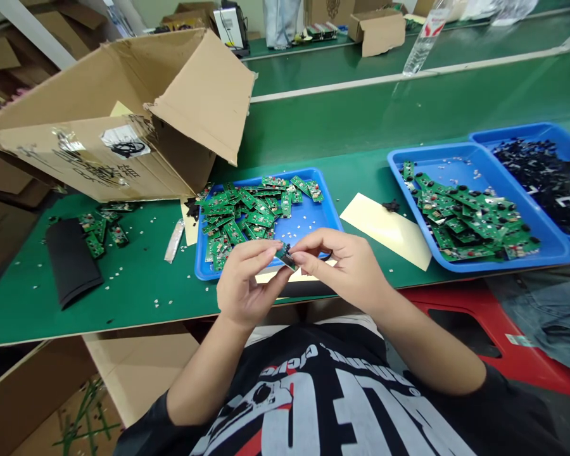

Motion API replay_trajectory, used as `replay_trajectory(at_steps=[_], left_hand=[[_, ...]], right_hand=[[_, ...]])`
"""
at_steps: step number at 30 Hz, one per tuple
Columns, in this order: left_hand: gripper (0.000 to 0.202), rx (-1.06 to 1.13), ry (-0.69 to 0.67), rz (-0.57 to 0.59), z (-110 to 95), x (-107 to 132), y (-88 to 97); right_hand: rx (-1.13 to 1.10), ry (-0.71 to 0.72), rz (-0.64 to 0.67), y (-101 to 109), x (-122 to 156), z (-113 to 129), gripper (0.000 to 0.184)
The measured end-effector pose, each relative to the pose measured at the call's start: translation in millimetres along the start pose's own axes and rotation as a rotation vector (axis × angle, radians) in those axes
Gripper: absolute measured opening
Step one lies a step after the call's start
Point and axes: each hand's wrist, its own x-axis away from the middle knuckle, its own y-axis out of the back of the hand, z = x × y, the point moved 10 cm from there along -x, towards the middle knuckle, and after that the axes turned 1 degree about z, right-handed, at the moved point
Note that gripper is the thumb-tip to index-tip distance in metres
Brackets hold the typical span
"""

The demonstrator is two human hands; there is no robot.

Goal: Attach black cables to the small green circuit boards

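Note:
Both my hands meet over the near edge of the green table and pinch one small green circuit board [284, 254] between them. My left hand [244, 282] grips its left end with thumb and fingers closed. My right hand [344, 265] pinches its right end. Just beyond them lies a blue tray [313, 221] heaped with several green circuit boards [247, 212].
A large open cardboard box [123, 120] lies tipped at the left. To its lower left are loose boards [99, 228] and a black sheet [71, 259]. Right of my hands: a yellowish card [389, 231], a blue tray of boards [475, 215], a blue tray of black parts [551, 177]. A plastic bottle [422, 41] stands behind.

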Motion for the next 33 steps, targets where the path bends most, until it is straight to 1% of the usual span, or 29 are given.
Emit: replay_trajectory(at_steps=[4,6,8,11,13,15,20,23,27,30,33], left_hand=[[0.041,0.21,0.24,-0.017,11.7,4.9,-6.6],[0.041,0.261,0.351,-0.006,14.7,6.1,-11.3],[0.043,0.275,0.42,0.0,15.1,6.4,-13.8],[0.038,0.277,0.446,-0.008,12.8,4.9,-14.2],[0.036,0.281,0.454,-0.017,11.9,4.4,-13.7],[0.035,0.301,0.49,-0.013,13.8,6.2,-15.1],[0.036,0.387,0.674,0.036,30.2,23.2,-24.0],[0.038,0.461,0.757,0.058,37.6,31.3,-28.8],[0.033,0.59,0.873,0.006,41.6,33.0,-30.7],[0.031,0.687,0.96,-0.035,42.4,33.8,-34.3],[0.031,0.719,0.951,-0.081,42.5,33.2,-34.7]], right_hand=[[0.134,0.129,-0.061,4.9,3.9,14.5,0.011],[0.202,0.203,-0.052,5.0,5.0,25.6,0.012],[0.266,0.254,-0.036,4.3,5.8,34.7,0.011],[0.358,0.298,-0.045,4.7,6.9,43.2,0.011],[0.41,0.308,-0.067,6.0,7.4,45.6,0.012],[0.451,0.315,-0.091,7.3,8.1,46.7,0.013],[0.536,0.365,-0.137,7.3,11.0,50.7,0.015],[0.581,0.407,-0.168,7.1,12.6,53.8,0.014],[0.695,0.479,-0.198,5.4,14.1,57.1,0.013],[0.736,0.523,-0.176,1.6,13.6,56.3,0.013],[0.686,0.503,-0.162,1.4,11.2,52.2,0.012]])
